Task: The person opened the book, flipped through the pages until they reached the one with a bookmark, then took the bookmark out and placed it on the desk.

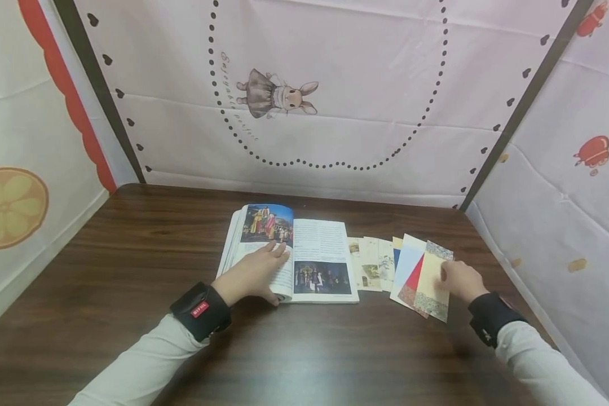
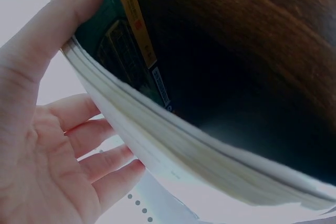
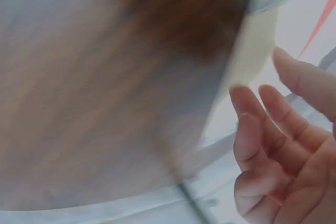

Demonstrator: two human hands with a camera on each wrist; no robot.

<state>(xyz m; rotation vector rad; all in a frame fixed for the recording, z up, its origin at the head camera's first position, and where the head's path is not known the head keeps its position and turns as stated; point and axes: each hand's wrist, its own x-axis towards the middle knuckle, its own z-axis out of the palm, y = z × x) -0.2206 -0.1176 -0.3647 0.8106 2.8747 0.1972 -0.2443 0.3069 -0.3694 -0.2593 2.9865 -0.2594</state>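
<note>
An open book [image 1: 318, 241] with colour photos lies on the table. On its left page rests my left hand [image 1: 256, 272], fingers spread, with the thumb at the near edge. The left wrist view shows the thumb [image 2: 86, 3] against the page edges beside the dark green cover [image 2: 118, 45]. My right hand [image 1: 462, 280] touches the right side of a cream narrow paper card [image 1: 431, 276] with patterned ends. In the right wrist view its fingers bend loosely and a gap shows between thumb and fingertips. Under the cream card lie a red-and-patterned card [image 1: 413, 282] and a white one [image 1: 407, 259].
Several pale printed cards [image 1: 371, 265] overlap in a row just right of the book. A blue-and-yellow card [image 1: 397, 248] peeks out behind the white one. The dark wooden table [image 1: 294, 355] is enclosed by printed cloth walls [image 1: 365, 101] at the back and sides.
</note>
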